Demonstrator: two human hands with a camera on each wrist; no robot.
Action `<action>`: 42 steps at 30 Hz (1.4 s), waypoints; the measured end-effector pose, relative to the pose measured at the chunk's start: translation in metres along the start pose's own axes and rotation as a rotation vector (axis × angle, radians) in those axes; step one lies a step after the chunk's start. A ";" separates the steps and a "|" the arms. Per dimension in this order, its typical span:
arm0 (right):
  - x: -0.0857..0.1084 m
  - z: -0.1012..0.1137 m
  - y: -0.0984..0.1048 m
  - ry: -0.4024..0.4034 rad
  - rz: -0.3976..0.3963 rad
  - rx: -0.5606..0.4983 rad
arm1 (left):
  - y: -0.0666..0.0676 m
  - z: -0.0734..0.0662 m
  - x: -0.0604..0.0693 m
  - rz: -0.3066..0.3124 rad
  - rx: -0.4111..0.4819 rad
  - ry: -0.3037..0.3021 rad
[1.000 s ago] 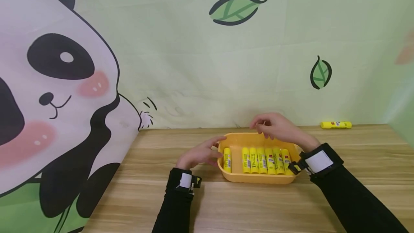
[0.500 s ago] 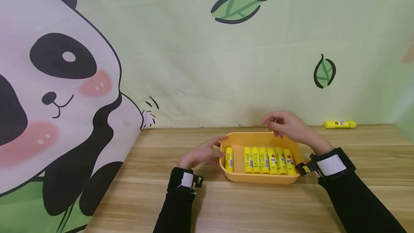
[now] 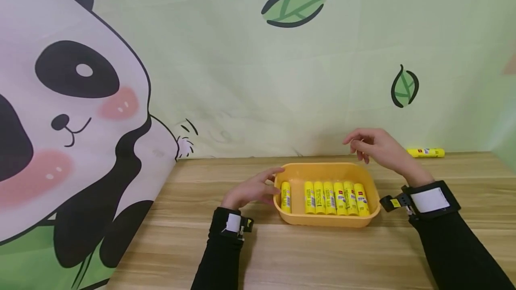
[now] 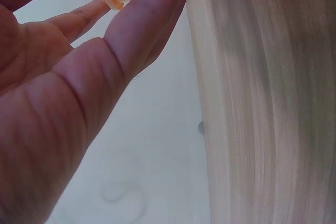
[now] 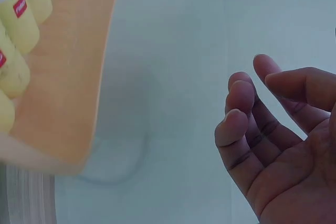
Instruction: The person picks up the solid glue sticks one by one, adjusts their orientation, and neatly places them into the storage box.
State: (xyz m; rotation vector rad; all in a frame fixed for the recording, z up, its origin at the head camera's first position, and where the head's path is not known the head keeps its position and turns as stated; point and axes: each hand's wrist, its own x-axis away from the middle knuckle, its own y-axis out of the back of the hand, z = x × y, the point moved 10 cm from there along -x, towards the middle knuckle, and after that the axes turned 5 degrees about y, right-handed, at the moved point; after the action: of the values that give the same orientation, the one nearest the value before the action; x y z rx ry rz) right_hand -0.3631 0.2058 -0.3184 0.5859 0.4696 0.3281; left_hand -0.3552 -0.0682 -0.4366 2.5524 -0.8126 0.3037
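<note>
A yellow-orange plastic tray (image 3: 326, 221) holds several yellow glue sticks (image 3: 340, 198). Most stand side by side in a row toward the right, while a single glue stick (image 3: 285, 197) is at the left end with a gap beside it. My left hand (image 3: 251, 190) is at the tray's left end, its fairly straight fingers touching the rim; in the left wrist view the thumb (image 4: 142, 24) reaches to the tray. Above and behind the tray's right end, my right hand (image 3: 379, 149) hovers with loosely bent fingers and nothing in it, as the right wrist view confirms.
One more glue stick (image 3: 427, 152) lies at the back of the wooden table (image 3: 306, 258), right of the tray and partly behind my right hand. A pale green backdrop (image 3: 225, 70) with a printed panda and leaves rises behind and to the left.
My right hand has moved right and slightly up, away from over the tray and toward the glue stick at the back. My left hand has stayed at the tray's left end.
</note>
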 end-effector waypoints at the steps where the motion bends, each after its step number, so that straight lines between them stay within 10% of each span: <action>1: 0.001 -0.002 0.004 -0.009 -0.009 0.006 | 0.000 0.000 0.000 0.001 -0.002 -0.001; 23: 0.032 -0.072 0.076 -0.196 -0.180 0.150 | -0.001 0.001 0.002 0.004 -0.006 0.002; 42: 0.055 -0.130 0.120 -0.344 -0.129 0.197 | -0.002 0.004 0.000 0.007 0.009 0.000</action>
State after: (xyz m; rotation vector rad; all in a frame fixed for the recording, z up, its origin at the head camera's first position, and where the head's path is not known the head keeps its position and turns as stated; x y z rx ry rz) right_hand -0.4023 0.3824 -0.3603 0.7834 0.2064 0.0537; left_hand -0.3541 -0.0681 -0.4408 2.5584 -0.8219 0.3104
